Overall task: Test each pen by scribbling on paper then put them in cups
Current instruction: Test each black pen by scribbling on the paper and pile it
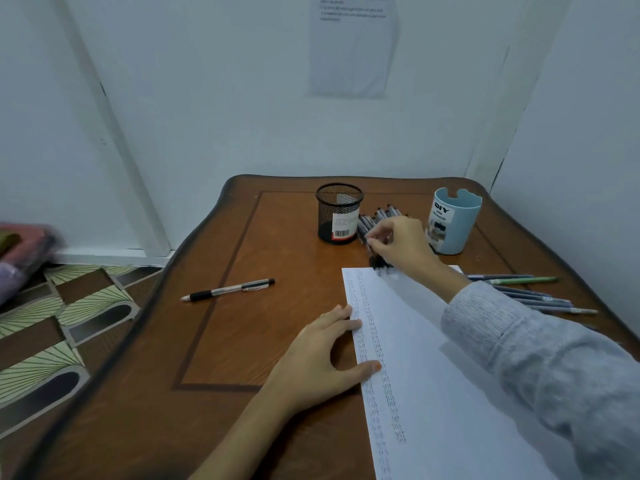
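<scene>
- At the near edge of the wooden table [145,393], the left hand [318,362] lies flat and open, fingertips and thumb pressing the left margin of the sheet of paper [433,375]; it grips nothing, only pins the sheet.
- The paper is thin and light and would likely slide on the polished wood, so that flat press is the sensible hold. Columns of small scribbles run down its left side.
- To the left, well apart from the sheet, a clear click pen [228,289] with a black rubber grip lies alone.
- To the right of the sheet, partly behind the grey sleeve [519,341], a row of slim pens [530,289] lies side by side, one of them green.
- Farther back, the right hand [398,242] reaches into a heap of dark-capped pens [377,216] between the two cups. Its fingers are pinched together at a pen's barrel, though motion blur leaves me unsure it has actually closed on one.
- These pens are stiff, light, smooth and round, apt to roll; a pinch at mid-barrel should suit best.
- Farthest, the black mesh cup [339,213] stands left of the heap and the blue desk organizer cup [453,220] right; no pens show in either.
</scene>
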